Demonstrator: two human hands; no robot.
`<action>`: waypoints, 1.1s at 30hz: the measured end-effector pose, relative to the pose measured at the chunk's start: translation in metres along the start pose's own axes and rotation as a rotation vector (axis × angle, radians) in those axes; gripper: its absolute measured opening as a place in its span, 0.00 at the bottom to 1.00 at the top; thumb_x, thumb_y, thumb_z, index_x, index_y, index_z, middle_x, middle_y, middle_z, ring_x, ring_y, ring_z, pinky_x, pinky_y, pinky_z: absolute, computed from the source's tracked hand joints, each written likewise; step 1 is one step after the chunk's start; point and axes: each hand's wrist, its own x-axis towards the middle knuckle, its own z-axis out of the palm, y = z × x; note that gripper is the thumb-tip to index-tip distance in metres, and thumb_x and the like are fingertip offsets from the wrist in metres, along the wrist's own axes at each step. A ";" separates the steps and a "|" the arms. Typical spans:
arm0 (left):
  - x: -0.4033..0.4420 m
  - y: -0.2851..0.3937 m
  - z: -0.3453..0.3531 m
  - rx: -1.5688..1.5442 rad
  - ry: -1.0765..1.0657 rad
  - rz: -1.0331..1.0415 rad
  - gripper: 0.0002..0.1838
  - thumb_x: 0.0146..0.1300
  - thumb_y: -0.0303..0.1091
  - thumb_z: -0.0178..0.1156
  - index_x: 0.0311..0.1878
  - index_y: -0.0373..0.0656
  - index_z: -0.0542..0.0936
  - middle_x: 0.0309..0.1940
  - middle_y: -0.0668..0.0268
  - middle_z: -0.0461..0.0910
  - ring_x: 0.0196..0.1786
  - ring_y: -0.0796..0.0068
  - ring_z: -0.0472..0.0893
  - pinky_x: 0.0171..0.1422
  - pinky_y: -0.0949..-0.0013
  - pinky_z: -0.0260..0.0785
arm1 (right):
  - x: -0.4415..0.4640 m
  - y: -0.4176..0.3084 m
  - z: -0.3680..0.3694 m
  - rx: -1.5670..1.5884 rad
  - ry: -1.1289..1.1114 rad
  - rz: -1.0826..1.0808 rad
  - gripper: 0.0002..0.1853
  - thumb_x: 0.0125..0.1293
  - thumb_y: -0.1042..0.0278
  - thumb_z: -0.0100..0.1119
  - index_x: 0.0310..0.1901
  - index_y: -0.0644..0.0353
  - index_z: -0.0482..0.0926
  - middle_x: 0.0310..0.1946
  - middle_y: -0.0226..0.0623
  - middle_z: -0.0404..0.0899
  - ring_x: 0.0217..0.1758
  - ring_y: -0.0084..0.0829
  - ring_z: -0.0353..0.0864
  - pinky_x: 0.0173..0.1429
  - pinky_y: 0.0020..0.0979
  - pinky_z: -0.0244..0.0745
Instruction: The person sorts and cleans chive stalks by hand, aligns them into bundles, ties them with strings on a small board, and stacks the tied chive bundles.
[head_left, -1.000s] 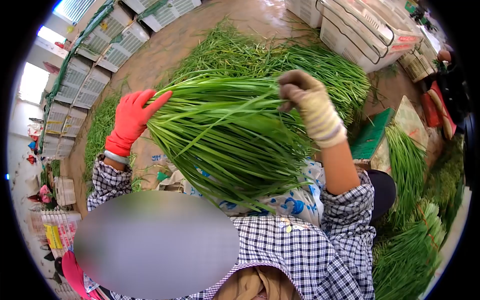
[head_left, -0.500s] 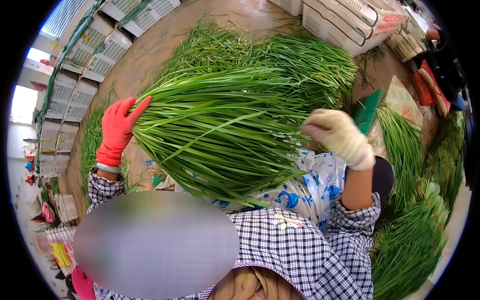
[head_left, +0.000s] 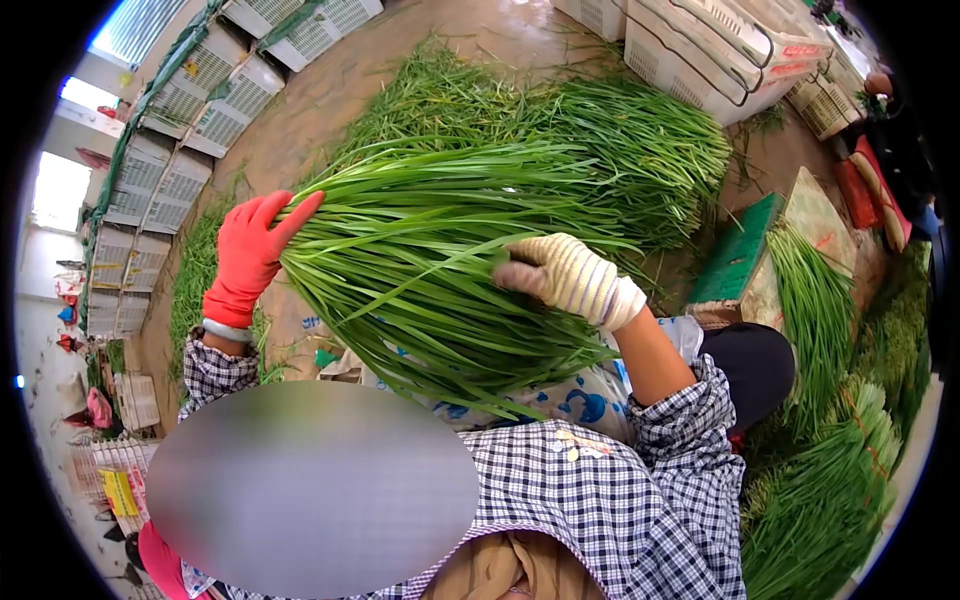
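Note:
A large fanned bunch of garlic chives [head_left: 430,270] lies across my lap, its long green leaves spreading to the right. My left hand [head_left: 246,262], in a red rubber glove, is closed round the gathered left end. Over the middle right of the bunch is my right hand [head_left: 565,280], in a whitish striped knit glove. Its fingers are curled together at the leaves, and the blurred fingertips hide whatever they pinch. A plastic apron [head_left: 590,395] with blue print shows beneath the bunch.
A heap of chives [head_left: 640,150] covers the floor ahead. To my right are a green-sided board [head_left: 738,250] with chives on it and tied bundles [head_left: 830,490]. Plastic crates [head_left: 690,55] stand at the back right; stacked crates [head_left: 150,185] line the left.
My right hand has moved left from beyond the leaf ends to the middle of the bunch. My left hand keeps its hold. The view has shifted slightly.

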 end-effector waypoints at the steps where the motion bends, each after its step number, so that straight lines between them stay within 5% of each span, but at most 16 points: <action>1: 0.000 0.000 0.000 0.006 -0.009 0.002 0.37 0.48 0.24 0.56 0.65 0.66 0.74 0.47 0.69 0.77 0.46 0.67 0.78 0.49 0.64 0.71 | 0.005 0.001 0.005 0.112 0.059 -0.012 0.14 0.69 0.58 0.56 0.46 0.58 0.83 0.38 0.42 0.85 0.41 0.39 0.84 0.47 0.35 0.77; 6: 0.004 0.000 -0.006 0.024 -0.008 0.014 0.38 0.48 0.24 0.56 0.65 0.66 0.74 0.46 0.70 0.77 0.45 0.68 0.78 0.48 0.66 0.71 | 0.030 -0.003 0.010 0.217 0.004 -0.205 0.15 0.69 0.55 0.57 0.45 0.58 0.84 0.37 0.42 0.85 0.39 0.39 0.84 0.45 0.34 0.78; 9: 0.008 0.001 -0.011 0.017 -0.005 0.024 0.37 0.48 0.25 0.56 0.65 0.67 0.74 0.43 0.72 0.76 0.41 0.71 0.77 0.44 0.67 0.70 | 0.036 -0.033 0.004 -0.212 -0.061 -0.140 0.14 0.68 0.58 0.58 0.46 0.57 0.84 0.37 0.40 0.85 0.41 0.38 0.84 0.47 0.34 0.79; 12: 0.009 0.002 -0.016 0.013 -0.011 0.028 0.37 0.48 0.26 0.56 0.66 0.67 0.73 0.42 0.72 0.75 0.41 0.71 0.77 0.44 0.68 0.70 | 0.042 -0.013 0.013 0.151 -0.028 -0.353 0.14 0.68 0.59 0.58 0.49 0.57 0.83 0.38 0.39 0.85 0.43 0.37 0.84 0.48 0.34 0.79; 14: 0.010 0.001 -0.016 0.031 0.001 0.038 0.38 0.48 0.26 0.56 0.66 0.67 0.73 0.41 0.72 0.74 0.40 0.72 0.77 0.44 0.68 0.70 | 0.044 -0.010 0.011 0.075 -0.038 -0.373 0.14 0.67 0.60 0.57 0.51 0.54 0.82 0.43 0.40 0.84 0.45 0.37 0.83 0.50 0.33 0.78; 16: 0.010 0.001 -0.016 0.040 -0.009 0.047 0.38 0.48 0.26 0.56 0.66 0.68 0.73 0.41 0.72 0.75 0.41 0.73 0.77 0.44 0.68 0.70 | 0.047 -0.024 0.011 -0.626 0.156 -0.799 0.10 0.66 0.62 0.60 0.44 0.55 0.84 0.31 0.35 0.83 0.34 0.34 0.82 0.40 0.30 0.77; 17: 0.011 0.001 -0.017 0.041 -0.008 0.046 0.38 0.48 0.26 0.56 0.66 0.68 0.73 0.41 0.72 0.75 0.41 0.73 0.77 0.44 0.68 0.70 | 0.043 -0.032 0.011 -0.244 -0.017 -0.306 0.09 0.64 0.62 0.62 0.43 0.54 0.84 0.33 0.35 0.83 0.36 0.35 0.83 0.41 0.30 0.77; 20: 0.010 0.001 -0.016 0.039 0.002 0.045 0.38 0.48 0.26 0.56 0.66 0.68 0.73 0.41 0.72 0.74 0.41 0.73 0.76 0.44 0.68 0.70 | 0.043 -0.029 0.011 -0.177 0.071 -0.461 0.09 0.64 0.63 0.63 0.41 0.56 0.84 0.31 0.36 0.82 0.32 0.31 0.81 0.38 0.30 0.76; 25: 0.010 0.000 -0.016 0.041 -0.018 0.045 0.38 0.48 0.26 0.56 0.66 0.68 0.73 0.41 0.72 0.74 0.41 0.72 0.76 0.44 0.68 0.70 | 0.042 -0.037 0.016 0.342 0.104 -0.020 0.08 0.66 0.65 0.60 0.39 0.61 0.80 0.21 0.30 0.77 0.22 0.19 0.74 0.27 0.25 0.71; 28: 0.003 -0.003 -0.009 0.043 -0.037 0.023 0.38 0.48 0.26 0.56 0.66 0.68 0.72 0.41 0.72 0.74 0.40 0.72 0.76 0.44 0.68 0.70 | 0.027 -0.033 0.007 0.690 0.313 0.011 0.09 0.66 0.66 0.60 0.39 0.63 0.80 0.21 0.29 0.78 0.22 0.18 0.74 0.25 0.25 0.70; 30: 0.000 -0.004 -0.007 0.020 -0.026 0.019 0.38 0.49 0.26 0.56 0.66 0.68 0.72 0.41 0.72 0.74 0.40 0.72 0.76 0.44 0.68 0.70 | 0.005 -0.020 -0.024 0.587 0.161 0.102 0.09 0.64 0.67 0.63 0.39 0.64 0.81 0.23 0.28 0.80 0.23 0.18 0.75 0.28 0.23 0.71; 32: 0.001 -0.003 -0.007 -0.003 -0.017 0.008 0.38 0.49 0.26 0.56 0.66 0.68 0.72 0.41 0.72 0.74 0.40 0.72 0.76 0.44 0.68 0.70 | -0.022 -0.010 -0.057 0.337 -0.334 0.118 0.11 0.61 0.66 0.66 0.41 0.64 0.84 0.26 0.30 0.82 0.26 0.20 0.78 0.33 0.23 0.75; 33: 0.001 -0.002 -0.007 0.013 -0.002 0.008 0.38 0.49 0.26 0.56 0.66 0.68 0.73 0.41 0.72 0.74 0.40 0.72 0.76 0.43 0.68 0.70 | -0.030 -0.028 -0.061 0.148 -0.239 0.246 0.12 0.59 0.67 0.68 0.42 0.63 0.85 0.28 0.34 0.84 0.29 0.22 0.80 0.38 0.25 0.78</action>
